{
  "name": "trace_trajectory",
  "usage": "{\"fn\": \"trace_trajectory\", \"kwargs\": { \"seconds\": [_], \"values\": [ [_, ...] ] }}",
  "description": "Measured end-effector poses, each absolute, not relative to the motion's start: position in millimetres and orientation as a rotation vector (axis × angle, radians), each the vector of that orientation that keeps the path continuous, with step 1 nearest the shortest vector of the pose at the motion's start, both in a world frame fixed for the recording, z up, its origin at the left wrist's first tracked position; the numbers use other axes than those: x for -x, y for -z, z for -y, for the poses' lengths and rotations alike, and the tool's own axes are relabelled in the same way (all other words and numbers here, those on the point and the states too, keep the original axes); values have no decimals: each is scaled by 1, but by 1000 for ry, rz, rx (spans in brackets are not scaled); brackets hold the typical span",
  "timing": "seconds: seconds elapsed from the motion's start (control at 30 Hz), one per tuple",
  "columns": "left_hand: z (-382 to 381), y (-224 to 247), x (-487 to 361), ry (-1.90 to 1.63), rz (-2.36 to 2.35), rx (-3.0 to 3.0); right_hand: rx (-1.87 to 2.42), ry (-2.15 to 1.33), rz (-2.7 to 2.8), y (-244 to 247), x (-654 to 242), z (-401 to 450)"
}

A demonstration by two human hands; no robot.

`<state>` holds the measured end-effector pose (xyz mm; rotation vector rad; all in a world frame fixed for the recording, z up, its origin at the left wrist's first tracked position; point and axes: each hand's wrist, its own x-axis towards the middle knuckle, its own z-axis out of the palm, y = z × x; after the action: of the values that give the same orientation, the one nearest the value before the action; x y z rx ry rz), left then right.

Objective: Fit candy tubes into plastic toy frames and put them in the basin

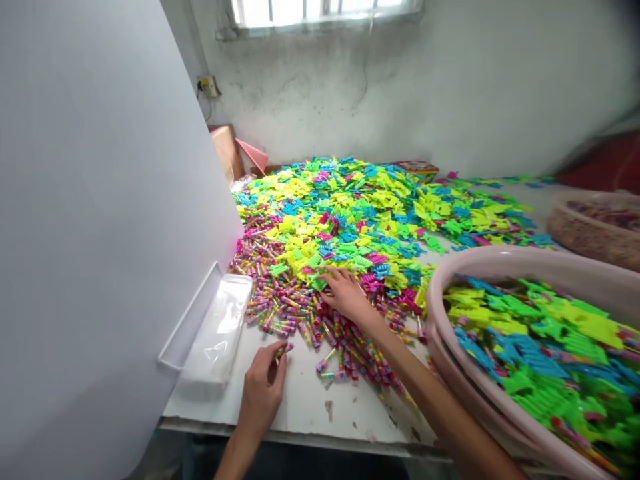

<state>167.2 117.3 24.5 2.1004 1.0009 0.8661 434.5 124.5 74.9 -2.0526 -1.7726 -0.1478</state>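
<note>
My left hand [261, 388] is at the front of the white table, its fingers pinched on a small striped candy-like stick [283, 349]. My right hand [345, 295] rests spread on the heap, with its fingertips on a lime-green plastic comb-shaped piece [318, 283]. Below that hand lies a scatter of striped sticks [295, 313] in pink, yellow and blue. Behind it spreads a large pile of neon green, yellow, blue and pink plastic pieces [350, 207]. A clear plastic bag [220, 330] lies flat by my left hand.
A pink plastic tub [440, 320] full of similar pieces stands at the right, close to my right forearm. A woven basket [595, 230] sits beyond it. A large white board [100, 233] blocks the left side. The table's front edge [300, 433] runs below my hands; a stained wall stands behind.
</note>
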Motion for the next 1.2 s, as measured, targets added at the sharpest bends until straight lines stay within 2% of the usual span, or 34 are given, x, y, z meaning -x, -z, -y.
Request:
{"fn": "trace_trajectory", "kwargs": {
  "seconds": [0.3, 0.6, 0.8, 1.0, 1.2],
  "values": [
    [-121, -28, -166, -849, -1076, -1873, 2057, 190, 1728, -74, -435, -129],
    [-122, -28, -164, -852, -1121, -1800, 1958, -21, 1425, -75, -427, -138],
    [-124, -26, -164, -935, -1089, -1655, 1738, -297, 1135, -87, -416, -112],
    [-114, -60, -180, -828, -797, -1373, 1182, -1027, 585, -103, -369, -61],
    [-109, -104, -193, -813, -708, -1564, 1204, -1179, 563, -112, -345, -33]
  ]
}}
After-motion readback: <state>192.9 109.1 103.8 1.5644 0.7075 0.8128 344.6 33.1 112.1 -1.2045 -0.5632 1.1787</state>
